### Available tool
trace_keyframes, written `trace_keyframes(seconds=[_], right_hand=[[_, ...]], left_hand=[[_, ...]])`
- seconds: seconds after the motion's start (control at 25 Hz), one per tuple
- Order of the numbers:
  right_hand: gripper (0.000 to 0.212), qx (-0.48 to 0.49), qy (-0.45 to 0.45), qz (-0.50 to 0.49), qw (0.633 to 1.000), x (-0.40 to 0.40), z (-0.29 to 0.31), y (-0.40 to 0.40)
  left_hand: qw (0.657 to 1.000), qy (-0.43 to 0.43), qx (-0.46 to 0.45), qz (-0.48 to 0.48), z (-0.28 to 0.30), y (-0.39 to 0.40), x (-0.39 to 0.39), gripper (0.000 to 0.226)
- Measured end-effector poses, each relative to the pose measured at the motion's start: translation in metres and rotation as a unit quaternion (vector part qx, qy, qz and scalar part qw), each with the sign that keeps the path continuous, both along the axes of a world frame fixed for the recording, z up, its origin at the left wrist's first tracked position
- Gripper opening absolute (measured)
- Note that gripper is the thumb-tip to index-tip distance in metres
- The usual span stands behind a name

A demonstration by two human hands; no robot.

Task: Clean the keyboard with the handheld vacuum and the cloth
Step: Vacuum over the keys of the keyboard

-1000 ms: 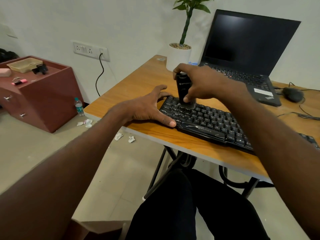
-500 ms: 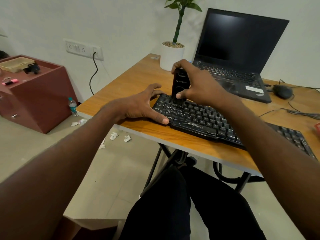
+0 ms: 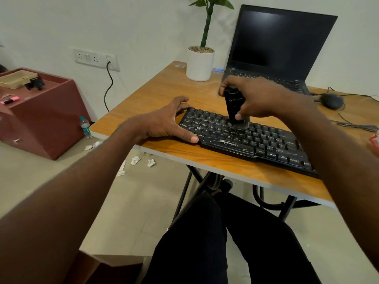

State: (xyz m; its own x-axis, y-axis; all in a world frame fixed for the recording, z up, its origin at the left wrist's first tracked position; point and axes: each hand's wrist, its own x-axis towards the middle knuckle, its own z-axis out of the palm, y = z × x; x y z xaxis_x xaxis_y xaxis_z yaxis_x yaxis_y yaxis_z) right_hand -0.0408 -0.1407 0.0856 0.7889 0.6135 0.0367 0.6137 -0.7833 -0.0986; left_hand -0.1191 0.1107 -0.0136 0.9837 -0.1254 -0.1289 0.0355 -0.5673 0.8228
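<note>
A black keyboard [image 3: 256,140] lies slantwise on the wooden table [image 3: 164,91]. My right hand [image 3: 260,97] grips a small black handheld vacuum [image 3: 233,106] held upright, its nozzle pressed on the keys in the keyboard's upper left-middle part. My left hand [image 3: 168,121] rests spread on the table with fingers apart, its thumb and fingers bracing the keyboard's left end. No cloth is in view.
An open black laptop [image 3: 283,42] and a white plant pot [image 3: 200,62] stand at the back of the table. A mouse [image 3: 331,100] with cables lies at right. A red cabinet [image 3: 39,111], a water bottle [image 3: 85,127] and paper scraps [image 3: 135,159] are on the floor at left.
My right hand has moved the vacuum to the right along the upper key rows. The left hand stays spread at the keyboard's left end. The camera has shifted slightly.
</note>
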Motion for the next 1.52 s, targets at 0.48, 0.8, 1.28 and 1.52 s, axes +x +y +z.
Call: trace_keyframes(seconds=[0.48,0.8,1.28,1.52], right_hand=[[0.074,0.066,-0.047,0.005,0.997,-0.007,-0.003,-0.008],[0.071,-0.003,-0.029,-0.045,0.999,-0.008,-0.001,-0.045],[0.065,0.159,0.096,-0.061,0.981,0.011,-0.014,-0.036],[0.065,0.046,-0.001,-0.044,0.998,-0.004,-0.003,-0.025]], left_hand=[[1.000,0.002,0.002,-0.003,0.003,0.000,-0.001,0.145],[1.000,0.003,0.009,0.000,0.004,0.000,-0.001,0.140],[1.000,0.004,0.012,-0.001,0.007,-0.004,-0.006,0.145],[1.000,0.006,0.024,-0.001,0.009,-0.005,-0.007,0.152]])
